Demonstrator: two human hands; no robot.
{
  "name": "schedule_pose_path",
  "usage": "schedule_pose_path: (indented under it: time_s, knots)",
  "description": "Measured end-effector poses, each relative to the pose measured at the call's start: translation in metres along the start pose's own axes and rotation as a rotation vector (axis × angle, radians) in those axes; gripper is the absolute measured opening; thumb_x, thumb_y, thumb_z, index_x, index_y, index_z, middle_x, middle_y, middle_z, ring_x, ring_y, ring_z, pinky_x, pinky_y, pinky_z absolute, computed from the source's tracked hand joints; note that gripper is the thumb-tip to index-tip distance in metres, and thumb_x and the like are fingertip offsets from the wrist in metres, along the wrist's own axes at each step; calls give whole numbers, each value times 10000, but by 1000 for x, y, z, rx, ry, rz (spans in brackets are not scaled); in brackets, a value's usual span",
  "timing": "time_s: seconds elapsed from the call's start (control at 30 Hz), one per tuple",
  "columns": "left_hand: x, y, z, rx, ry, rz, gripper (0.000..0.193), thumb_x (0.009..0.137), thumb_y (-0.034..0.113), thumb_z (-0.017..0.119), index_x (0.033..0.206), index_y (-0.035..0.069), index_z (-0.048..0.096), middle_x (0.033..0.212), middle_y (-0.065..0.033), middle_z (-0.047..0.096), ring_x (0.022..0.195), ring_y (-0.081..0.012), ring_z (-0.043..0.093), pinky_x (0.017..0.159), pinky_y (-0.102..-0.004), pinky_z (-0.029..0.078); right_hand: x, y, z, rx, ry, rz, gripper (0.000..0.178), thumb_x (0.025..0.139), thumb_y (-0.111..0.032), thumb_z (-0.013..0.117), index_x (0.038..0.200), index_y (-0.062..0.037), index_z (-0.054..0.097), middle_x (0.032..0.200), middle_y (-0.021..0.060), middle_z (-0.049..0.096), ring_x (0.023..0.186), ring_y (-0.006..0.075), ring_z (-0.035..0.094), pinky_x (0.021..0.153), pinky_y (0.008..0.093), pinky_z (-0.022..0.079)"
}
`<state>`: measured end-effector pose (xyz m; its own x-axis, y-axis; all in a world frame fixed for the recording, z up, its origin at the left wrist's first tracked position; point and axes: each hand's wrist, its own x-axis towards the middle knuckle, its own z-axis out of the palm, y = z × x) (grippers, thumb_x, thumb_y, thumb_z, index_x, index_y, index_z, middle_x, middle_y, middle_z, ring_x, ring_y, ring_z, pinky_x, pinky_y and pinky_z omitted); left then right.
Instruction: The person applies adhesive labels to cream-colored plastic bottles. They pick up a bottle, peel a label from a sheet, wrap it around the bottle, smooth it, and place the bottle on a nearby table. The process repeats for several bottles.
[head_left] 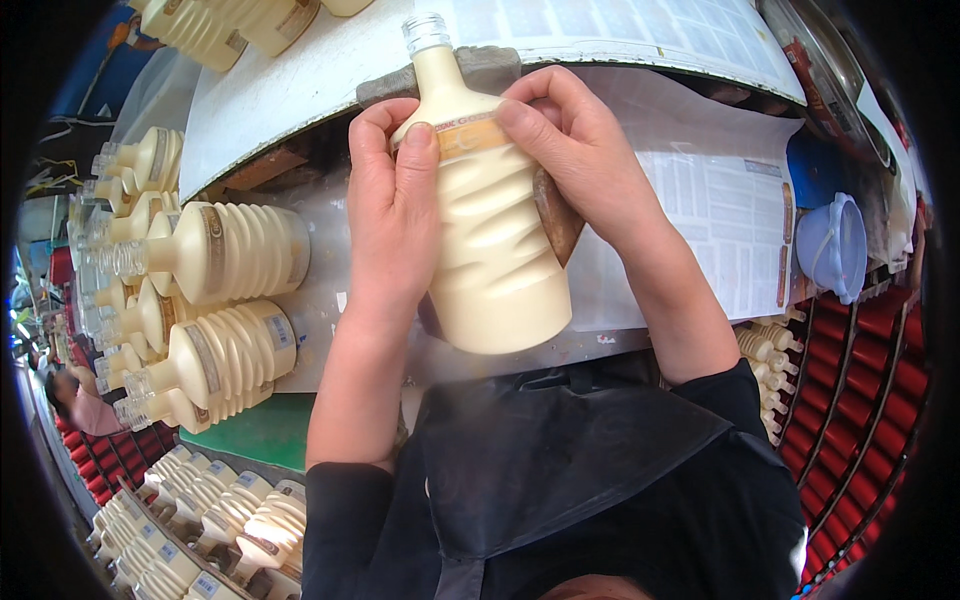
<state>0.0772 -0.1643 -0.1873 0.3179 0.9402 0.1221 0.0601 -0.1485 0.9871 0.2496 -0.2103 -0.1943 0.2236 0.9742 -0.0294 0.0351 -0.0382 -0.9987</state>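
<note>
A cream-coloured bottle (500, 240) with wavy ridges and a clear threaded neck lies between my hands, its neck pointing away from me. Around its shoulder runs a tan band (472, 138). My left hand (392, 200) grips the bottle's left shoulder, thumb against the band's left end. On the other side, my right hand (570, 140) pinches the band's right end with thumb and fingers. Under the bottle's neck sits a grey block or folded cloth (490, 68). A brown wedge-shaped piece (557, 215) shows beside the bottle, below my right hand.
Several similar bottles (240, 250) lie stacked at my left, with more in rows (210, 510) at lower left. Printed sheets (700, 200) cover the right side of the table. A pale blue bucket (833, 245) stands at far right, above red ribbed racks (850, 400).
</note>
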Motion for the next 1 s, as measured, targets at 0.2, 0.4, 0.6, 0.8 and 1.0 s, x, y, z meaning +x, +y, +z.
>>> schedule_pose_path:
  time_s: [0.2, 0.4, 0.6, 0.8, 1.0]
  knots:
    - [0, 0, 1, -5, 4, -13, 322, 1080, 235, 518, 1275, -20, 498, 1169, -112, 587, 1023, -148, 555, 909, -296, 477, 2, 8, 1, 71, 49, -54, 335, 953, -302, 712, 1066, 0, 620, 880, 60, 683, 828, 106, 617, 764, 280, 512]
    - [-1, 1, 1, 26, 10, -3, 328, 1077, 240, 525, 1273, -22, 498, 1167, -113, 585, 1020, -149, 550, 905, -297, 477, -1, 5, -8, 118, -9, -50, 329, 993, -335, 646, 1084, -19, 651, 877, 16, 670, 856, 100, 607, 806, 268, 496]
    - [-1, 3, 3, 1, 15, -27, 334, 1080, 242, 523, 1279, -23, 490, 1176, -107, 576, 1022, -146, 549, 908, -299, 478, -5, -23, -33, 380, 235, 85, 269, 1050, -219, 571, 1187, -22, 693, 1018, 27, 705, 907, 98, 652, 846, 229, 519]
    - [-2, 1, 2, -37, 11, -51, 364, 1091, 271, 496, 1310, -20, 481, 1194, -110, 576, 1030, -149, 561, 923, -302, 482, -21, -14, -10, -176, 308, -182, 288, 948, -36, 700, 1230, 26, 685, 1070, 63, 726, 964, 83, 654, 849, 228, 537]
    - [0, 2, -6, -427, -65, -273, 576, 1120, 461, 316, 1426, -17, 416, 1258, -134, 614, 1138, -175, 593, 999, -331, 482, -31, -22, -8, -643, 230, -934, 176, 913, 16, 687, 1082, 1, 734, 962, 60, 732, 885, 112, 669, 754, 262, 552]
